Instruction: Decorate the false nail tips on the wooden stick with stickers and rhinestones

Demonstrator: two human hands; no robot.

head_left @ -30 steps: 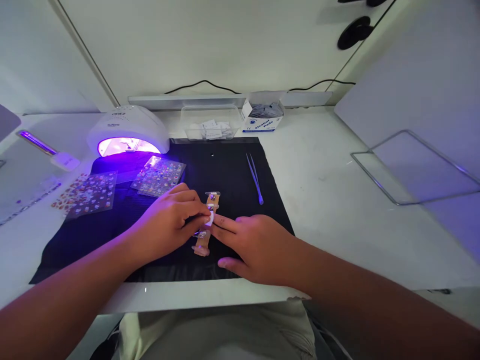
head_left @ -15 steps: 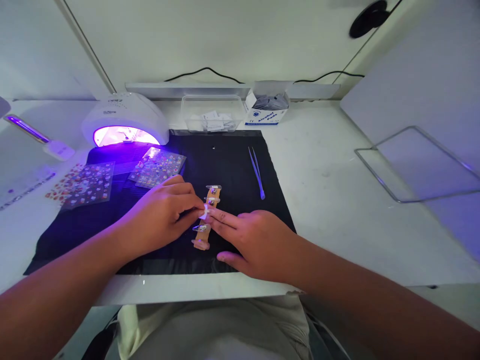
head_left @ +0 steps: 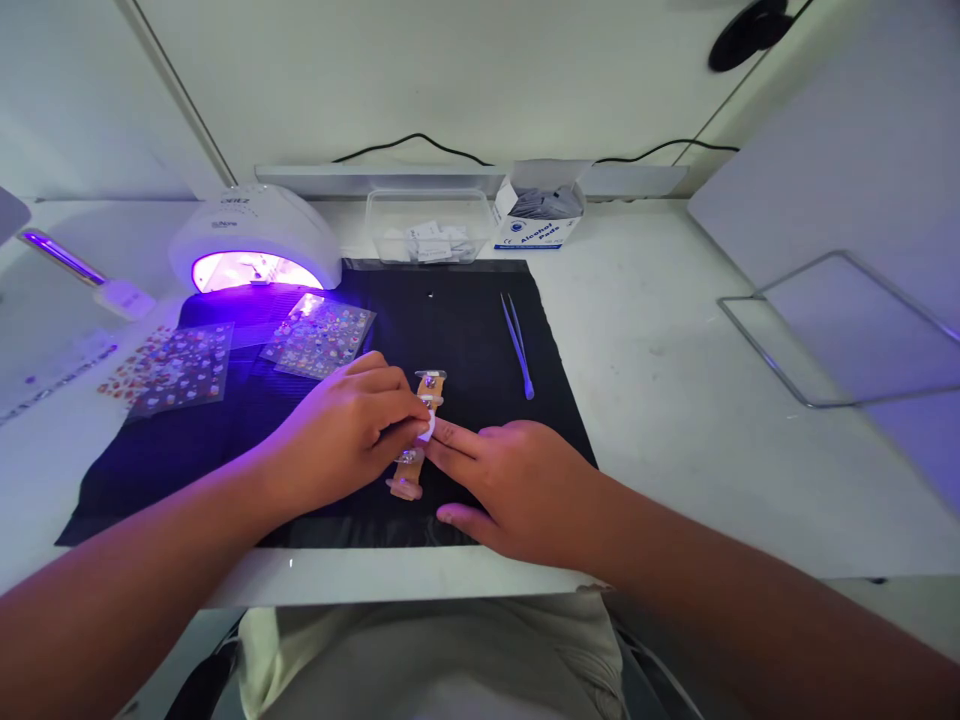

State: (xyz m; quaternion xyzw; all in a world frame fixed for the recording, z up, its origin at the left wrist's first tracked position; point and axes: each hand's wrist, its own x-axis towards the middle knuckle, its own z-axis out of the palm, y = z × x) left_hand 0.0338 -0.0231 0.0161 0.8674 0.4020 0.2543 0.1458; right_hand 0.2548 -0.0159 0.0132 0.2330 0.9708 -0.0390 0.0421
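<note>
Head view: tub [head_left: 377,222] holds white slips [head_left: 433,243], left hand [head_left: 364,425] a white pad [head_left: 428,430].

2 hands [head_left: 358,425] [head_left: 517,490], 1 strip [head_left: 406,477], 1 mat [head_left: 472,325], 1 carton [head_left: 534,236]

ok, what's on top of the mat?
Strip with clear pieces, tweezers, sticker sheets, one partly over the edge, a tiny speck. The left hand, pinching a white pad, and right hand hide the strip's middle; mat beneath them can't be seen.
</note>
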